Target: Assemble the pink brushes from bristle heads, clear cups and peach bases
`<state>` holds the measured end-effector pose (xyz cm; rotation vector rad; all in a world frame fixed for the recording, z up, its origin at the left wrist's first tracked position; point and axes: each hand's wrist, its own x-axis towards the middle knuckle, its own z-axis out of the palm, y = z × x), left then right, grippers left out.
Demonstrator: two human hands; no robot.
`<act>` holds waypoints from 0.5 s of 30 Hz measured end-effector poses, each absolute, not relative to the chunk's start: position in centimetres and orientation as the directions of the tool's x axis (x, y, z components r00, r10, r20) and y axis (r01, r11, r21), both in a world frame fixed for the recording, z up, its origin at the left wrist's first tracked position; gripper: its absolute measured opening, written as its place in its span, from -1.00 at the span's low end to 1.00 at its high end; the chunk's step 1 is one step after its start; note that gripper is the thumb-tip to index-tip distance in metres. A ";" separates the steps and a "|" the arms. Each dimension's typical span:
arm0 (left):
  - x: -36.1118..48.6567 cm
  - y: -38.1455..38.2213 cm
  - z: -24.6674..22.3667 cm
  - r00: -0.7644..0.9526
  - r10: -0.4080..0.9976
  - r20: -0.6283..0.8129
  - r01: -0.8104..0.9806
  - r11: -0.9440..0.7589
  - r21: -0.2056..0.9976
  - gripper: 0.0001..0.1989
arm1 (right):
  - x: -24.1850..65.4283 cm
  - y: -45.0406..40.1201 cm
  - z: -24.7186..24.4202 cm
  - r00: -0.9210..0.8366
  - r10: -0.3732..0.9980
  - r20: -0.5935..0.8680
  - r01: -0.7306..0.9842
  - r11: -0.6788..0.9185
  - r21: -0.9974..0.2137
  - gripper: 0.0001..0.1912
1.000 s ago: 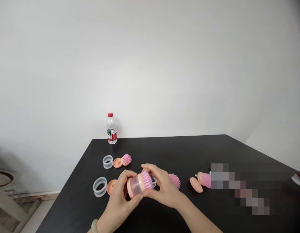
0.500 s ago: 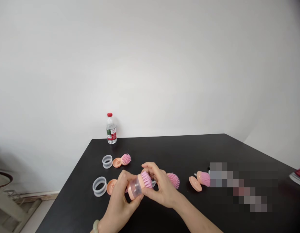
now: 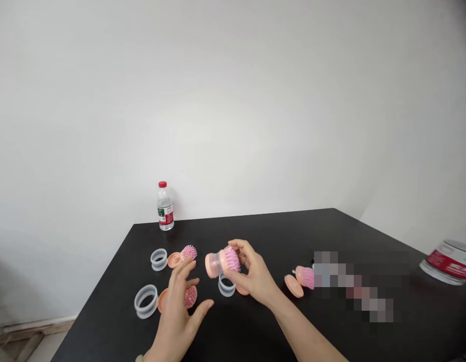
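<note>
- Gripping a pink-bristled palm brush (image 3: 228, 262) between curled fingers (image 3: 245, 247) and thumb, the right hand (image 3: 256, 277) holds it above the table, its peach end pointing left. The wrist is bent, and the forearm reaches in from the lower right.
- The left hand (image 3: 175, 324) is open and empty, its fingers spread. It is close over a loose pink brush head (image 3: 191, 296) and peach disc (image 3: 162, 300), though I can't tell whether they touch.
- That smooth clear body could slip if the grip eases, and the brush might then drop onto the clear plastic ring (image 3: 226, 285) just below it. Those spread left fingers could also nudge the loose head aside.
- A second clear ring (image 3: 146, 301) lies left of the disc. Farther back sit a third ring (image 3: 159, 259) and another peach-and-pink brush head (image 3: 182, 256).
- Well to the right lies another brush (image 3: 304, 277), partly blurred. Beyond, a water bottle (image 3: 165, 207) stands near the black table's (image 3: 255, 236) far edge.
</note>
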<state>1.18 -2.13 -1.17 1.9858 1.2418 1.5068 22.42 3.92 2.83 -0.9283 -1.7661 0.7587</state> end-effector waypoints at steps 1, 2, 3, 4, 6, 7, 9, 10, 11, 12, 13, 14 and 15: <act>1.2 -2.0 -1.2 0.028 0.798 0.602 0.446 -0.549 0.707 -0.43 | 23.1 4.6 3.2 -0.209 0.857 0.470 0.316 0.514 -0.797 -0.51; 1.3 -1.9 -1.1 0.008 0.788 0.616 0.466 -0.548 0.695 -0.46 | 23.7 5.4 3.7 -0.183 0.864 0.470 0.408 0.502 -0.763 -0.53; 1.3 -1.9 -1.0 -0.009 0.776 0.630 0.482 -0.549 0.683 -0.49 | 24.5 6.3 4.1 -0.169 0.872 0.460 0.509 0.477 -0.717 -0.55; 1.4 -1.8 -0.9 -0.023 0.766 0.642 0.493 -0.550 0.674 -0.52 | 25.2 7.4 4.4 -0.160 0.882 0.442 0.611 0.440 -0.657 -0.57; 1.5 -1.9 -0.8 -0.029 0.753 0.658 0.504 -0.557 0.660 -0.55 | 26.7 9.8 4.9 -0.143 0.911 0.387 0.769 0.349 -0.536 -0.56; 1.6 -1.9 -0.9 -0.029 0.750 0.661 0.510 -0.557 0.655 -0.56 | 27.4 11.1 5.0 -0.128 0.922 0.365 0.802 0.313 -0.509 -0.55; 1.7 -2.0 -1.2 -0.028 0.748 0.663 0.531 -0.551 0.644 -0.56 | 28.7 13.8 4.8 -0.084 0.948 0.307 0.857 0.226 -0.464 -0.54; 1.7 -2.1 -1.4 -0.029 0.746 0.665 0.544 -0.546 0.637 -0.56 | 29.3 15.0 4.6 -0.053 0.960 0.276 0.881 0.175 -0.439 -0.56; 1.8 -2.1 -1.6 -0.034 0.743 0.669 0.557 -0.542 0.630 -0.57 | 29.9 16.2 4.4 -0.021 0.969 0.246 0.902 0.124 -0.414 -0.59; 1.8 -2.0 -1.9 -0.038 0.738 0.674 0.568 -0.539 0.622 -0.57 | 30.4 17.3 4.1 0.015 0.976 0.219 0.919 0.073 -0.388 -0.63; 1.9 -2.0 -2.1 -0.037 0.732 0.680 0.578 -0.540 0.612 -0.57 | 30.8 18.3 3.9 0.050 0.979 0.197 0.931 0.025 -0.364 -0.66; 2.0 -1.8 -2.3 -0.036 0.724 0.689 0.584 -0.544 0.603 -0.58 | 31.2 19.2 3.6 0.085 0.980 0.178 0.940 -0.020 -0.342 -0.67; 2.0 -1.7 -2.5 -0.038 0.714 0.699 0.588 -0.550 0.593 -0.59 | 31.5 20.1 3.4 0.119 0.979 0.164 0.945 -0.061 -0.323 -0.68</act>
